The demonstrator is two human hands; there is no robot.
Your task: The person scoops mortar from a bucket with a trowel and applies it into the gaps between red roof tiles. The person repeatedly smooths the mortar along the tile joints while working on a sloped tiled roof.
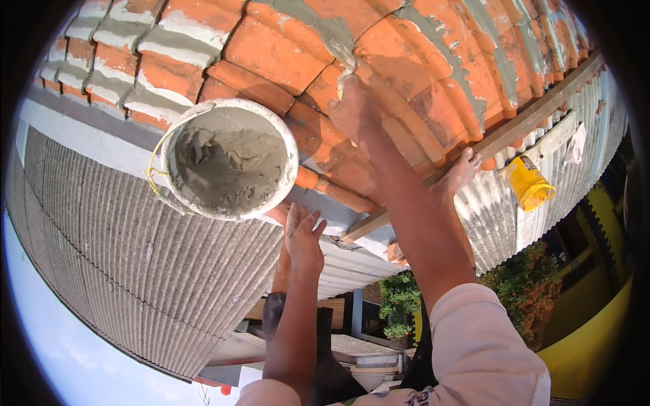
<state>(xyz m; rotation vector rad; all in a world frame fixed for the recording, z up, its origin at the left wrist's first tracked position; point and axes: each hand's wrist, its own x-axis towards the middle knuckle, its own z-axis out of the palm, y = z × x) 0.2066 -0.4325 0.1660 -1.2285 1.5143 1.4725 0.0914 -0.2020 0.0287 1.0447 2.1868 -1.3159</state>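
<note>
My right hand [353, 108] is closed round a small pale tool, largely hidden by the fingers, at a grey mortar seam [328, 34] on the orange roof tiles [264, 54]. A white bucket [230, 162] of wet grey mortar sits on the tiles at the left, its yellow handle hanging aside. Just below the bucket's right side, my left hand [301, 237] is open, fingers stretched and apparently empty.
A wooden batten [528, 108] runs along the tile edge, with my bare right foot [460, 169] at it. A yellow container [529, 183] and pale cloth [575, 142] rest by corrugated sheeting [135, 250]. Plants [399, 298] show below the roof.
</note>
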